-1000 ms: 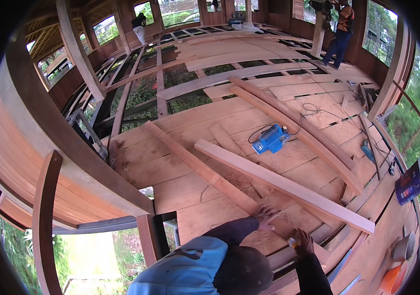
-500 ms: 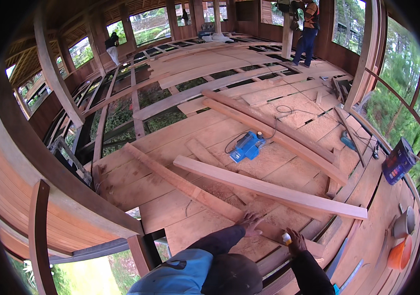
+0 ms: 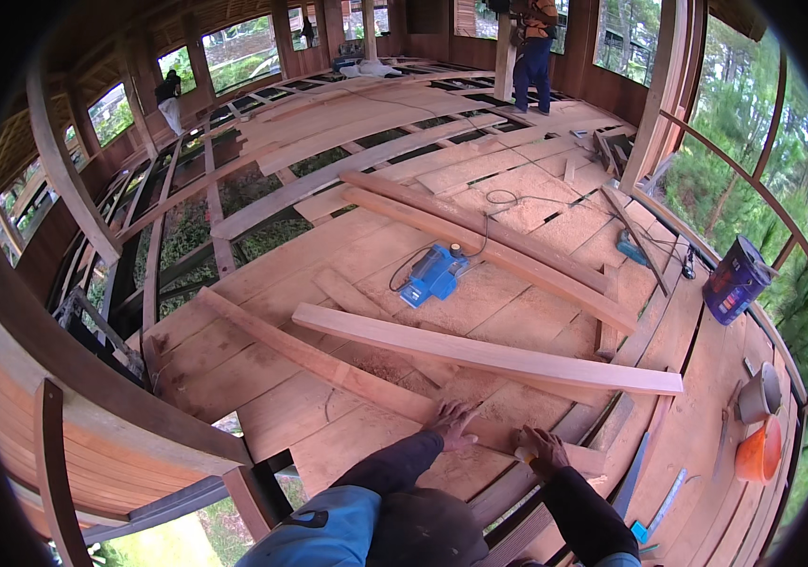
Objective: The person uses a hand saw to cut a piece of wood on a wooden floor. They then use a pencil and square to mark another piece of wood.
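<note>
**Left hand splayed on a reddish timber, right hand curled round a small object**

The long, narrow, reddish-brown wooden beam [image 3: 317, 360] lies on the plank floor, to the left of the boxy blue power planer [image 3: 434, 274] and running toward the wearer. The bare left hand [image 3: 453, 424], nearer the wearer than the planer, rests palm down at the beam's near part, fingers spread and not wrapped around it. The bare right hand [image 3: 544, 448], nearer the wearer and right of the planer, has its fingers bent around a small white-and-yellow object [image 3: 524, 455]; its kind and how tightly it is held cannot be told.

The beam should be stiff and fairly heavy, hardly fragile, perhaps slippery where sawdust coats it. Holding it across both long edges, hands well apart, would likely balance it best; the small object looks light enough for one hand.

The dark purple cylindrical bucket [image 3: 738, 281], right of the planer, bears a printed label, its finer lettering too small to read. The planer's side shows a pale marking, equally illegible.
</note>
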The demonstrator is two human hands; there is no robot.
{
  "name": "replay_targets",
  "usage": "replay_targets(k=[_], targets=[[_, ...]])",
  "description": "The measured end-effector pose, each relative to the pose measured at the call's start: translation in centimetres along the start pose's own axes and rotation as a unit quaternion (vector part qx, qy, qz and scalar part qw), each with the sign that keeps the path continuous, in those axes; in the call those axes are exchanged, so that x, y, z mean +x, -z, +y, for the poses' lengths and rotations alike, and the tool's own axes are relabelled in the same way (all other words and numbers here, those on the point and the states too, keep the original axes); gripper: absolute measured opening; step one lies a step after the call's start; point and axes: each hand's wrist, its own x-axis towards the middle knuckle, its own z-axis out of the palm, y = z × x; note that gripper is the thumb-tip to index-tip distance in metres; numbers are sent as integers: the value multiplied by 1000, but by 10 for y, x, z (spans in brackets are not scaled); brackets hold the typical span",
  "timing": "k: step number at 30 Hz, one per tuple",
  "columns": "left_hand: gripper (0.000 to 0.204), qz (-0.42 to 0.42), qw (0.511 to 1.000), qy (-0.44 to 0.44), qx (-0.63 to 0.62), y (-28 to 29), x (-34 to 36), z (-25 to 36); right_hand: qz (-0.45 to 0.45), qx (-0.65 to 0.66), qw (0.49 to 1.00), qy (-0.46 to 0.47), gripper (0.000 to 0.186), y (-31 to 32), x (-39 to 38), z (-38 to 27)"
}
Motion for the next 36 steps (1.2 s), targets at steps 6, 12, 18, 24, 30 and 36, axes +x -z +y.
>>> replay_targets(k=[6,12,18,24,30,36], targets=[[88,12,1000,-7,19,3,3,2,27,0,999,-19,80,-3,2,5],[87,28,999,-10,17,1,1,3,28,-4,999,-17,79,-11,1,11],[86,30,999,-9,20,0,0,0,22,-2,1000,-18,84,-3,1,1],[86,25,999,-9,21,1,0,4,26,1,999,-20,83,-1,-1,1],[87,23,999,-9,20,3,-1,2,23,17,999,-16,71,12,-2,-16],[88,33,999,-13,14,-1,1,2,36,14,999,-6,67,4,-2,-2]])
